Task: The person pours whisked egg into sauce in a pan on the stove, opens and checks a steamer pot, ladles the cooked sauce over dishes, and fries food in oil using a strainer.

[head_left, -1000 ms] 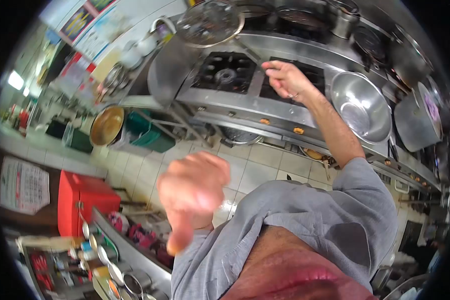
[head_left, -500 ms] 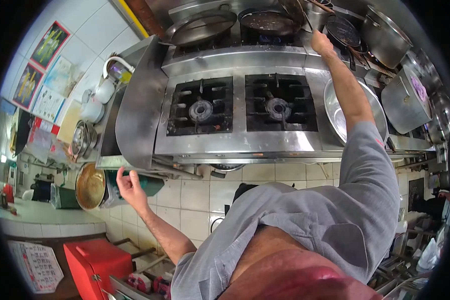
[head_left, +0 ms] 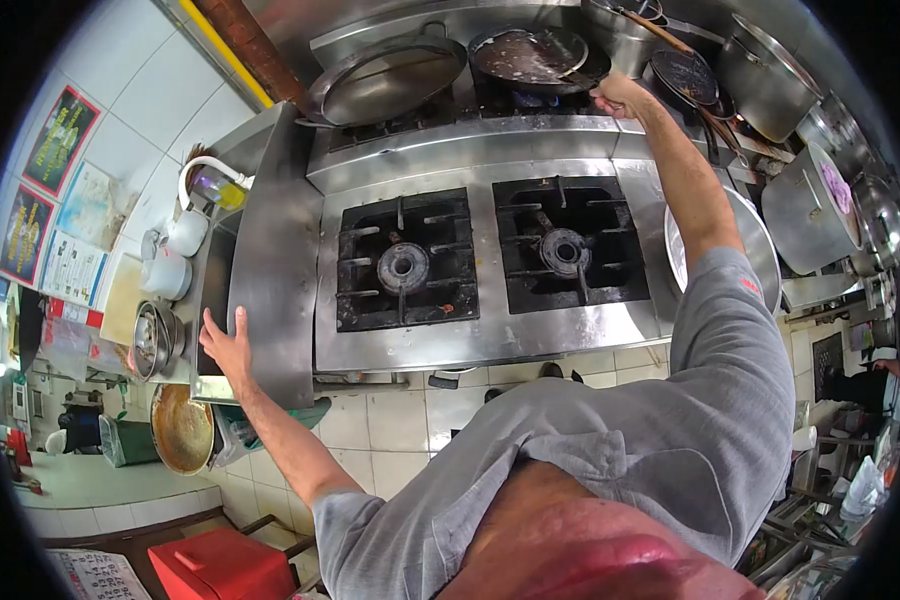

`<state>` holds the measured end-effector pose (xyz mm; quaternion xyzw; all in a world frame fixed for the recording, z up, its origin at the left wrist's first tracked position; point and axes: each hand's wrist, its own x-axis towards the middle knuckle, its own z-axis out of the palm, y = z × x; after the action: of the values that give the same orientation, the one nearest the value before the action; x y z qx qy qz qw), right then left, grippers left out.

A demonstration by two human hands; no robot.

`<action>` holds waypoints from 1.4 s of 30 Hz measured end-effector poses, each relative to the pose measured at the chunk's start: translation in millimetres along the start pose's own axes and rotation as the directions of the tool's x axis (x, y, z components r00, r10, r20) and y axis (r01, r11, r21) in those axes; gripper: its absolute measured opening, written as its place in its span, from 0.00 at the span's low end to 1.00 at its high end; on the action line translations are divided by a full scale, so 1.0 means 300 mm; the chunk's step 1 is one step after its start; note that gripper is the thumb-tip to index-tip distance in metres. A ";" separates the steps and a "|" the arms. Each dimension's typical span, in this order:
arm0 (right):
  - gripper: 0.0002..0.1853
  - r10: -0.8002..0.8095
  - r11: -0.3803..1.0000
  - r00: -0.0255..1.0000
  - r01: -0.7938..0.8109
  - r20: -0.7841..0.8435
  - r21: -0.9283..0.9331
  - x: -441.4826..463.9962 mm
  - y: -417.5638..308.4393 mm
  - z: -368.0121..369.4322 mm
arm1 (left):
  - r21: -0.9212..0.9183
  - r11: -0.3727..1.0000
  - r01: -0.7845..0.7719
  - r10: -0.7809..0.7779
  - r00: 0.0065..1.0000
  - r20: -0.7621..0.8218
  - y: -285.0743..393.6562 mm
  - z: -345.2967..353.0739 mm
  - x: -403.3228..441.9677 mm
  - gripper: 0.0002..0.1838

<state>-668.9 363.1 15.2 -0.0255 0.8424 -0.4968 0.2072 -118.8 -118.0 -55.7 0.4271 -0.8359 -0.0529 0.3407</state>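
My right hand (head_left: 622, 97) is closed round the handle of what looks like a round skimmer (head_left: 568, 52). The skimmer's wide head is over a dark pan (head_left: 505, 62) with whitish, wet-looking contents, on the back burner. Blue flame (head_left: 536, 100) shows beneath that pan. Just left of it sits a wide steel wok (head_left: 395, 85). My left hand (head_left: 228, 345) has its fingers apart and holds nothing. It is at the steel side panel (head_left: 280, 290) left of the stove; whether it touches the metal I cannot tell.
Two front burners (head_left: 403, 268) lie between my arms. A large metal bowl (head_left: 748, 240) is under my right forearm. Tall pots (head_left: 770, 80) and a blackened frying pan (head_left: 684, 75) crowd the back right. A pot with a wooden-handled tool (head_left: 655, 30) stands behind my right hand.
My right hand has come down and left with the skimmer, whose head has moved from beside the pan to over it. My left hand has risen to the side panel. The view has shifted.
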 end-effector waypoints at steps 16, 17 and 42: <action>0.13 -0.169 0.917 0.948 0.051 0.271 0.395 -0.164 0.108 -0.030 | -0.212 0.969 0.124 -0.095 0.986 0.139 -0.033 0.032 0.043 0.47; 0.13 -0.169 0.917 0.948 0.051 0.270 0.396 -0.175 0.119 -0.030 | -0.227 0.965 0.133 -0.101 0.984 0.146 -0.031 0.030 0.043 0.47; 0.08 -0.201 0.946 0.977 0.213 0.077 -0.243 0.124 0.137 -0.125 | -0.206 0.963 0.176 -0.155 0.981 0.114 0.027 0.001 0.020 0.46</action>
<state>-710.2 405.5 -15.9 -0.1524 0.8854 -0.4047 0.1703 -126.9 -117.5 -49.6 0.4532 -0.8021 -0.1919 0.3381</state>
